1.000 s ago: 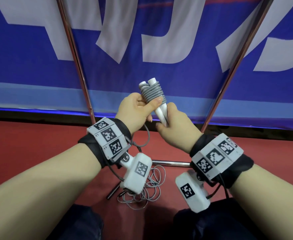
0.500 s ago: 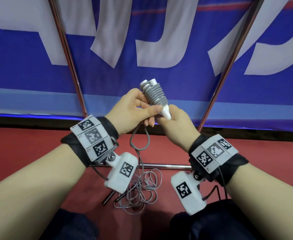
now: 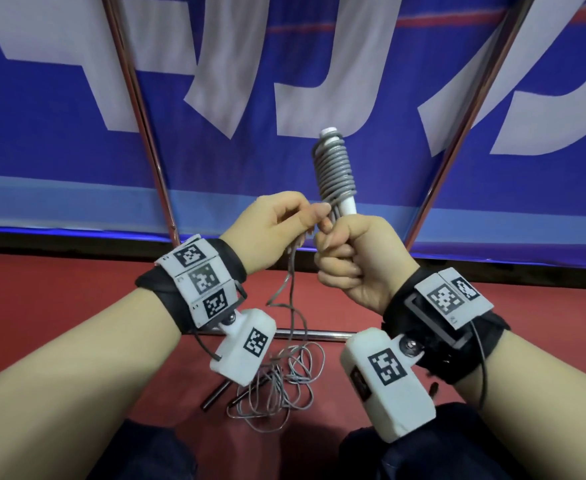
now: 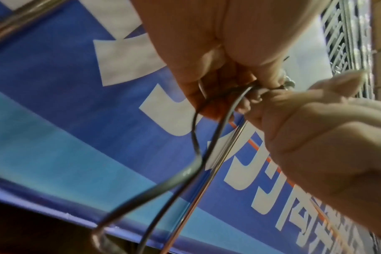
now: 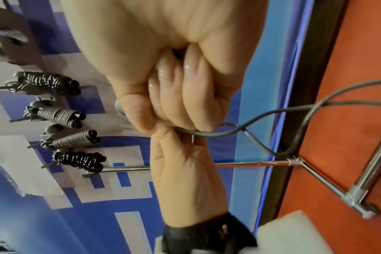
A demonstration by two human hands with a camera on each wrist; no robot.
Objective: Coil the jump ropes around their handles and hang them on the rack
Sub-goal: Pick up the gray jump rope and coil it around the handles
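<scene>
Grey rope sits in tight turns round the white handles, held upright in front of the rack. The right hand is fisted round the handle base. The left hand pinches the free cord just under the coil; slack lies piled on the red floor. Judgement: keep tension, lay each turn snug against the last, feed slack steadily.

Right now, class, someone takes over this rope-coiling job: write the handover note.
Right hand grips the white handles upright.
Left hand pinches the grey rope just below the coil.
Done: upper handles wrapped; four coiled ropes hang on the rack.
Left: wind on the loose rope lying on the red floor, secure it, then hang it.
</scene>
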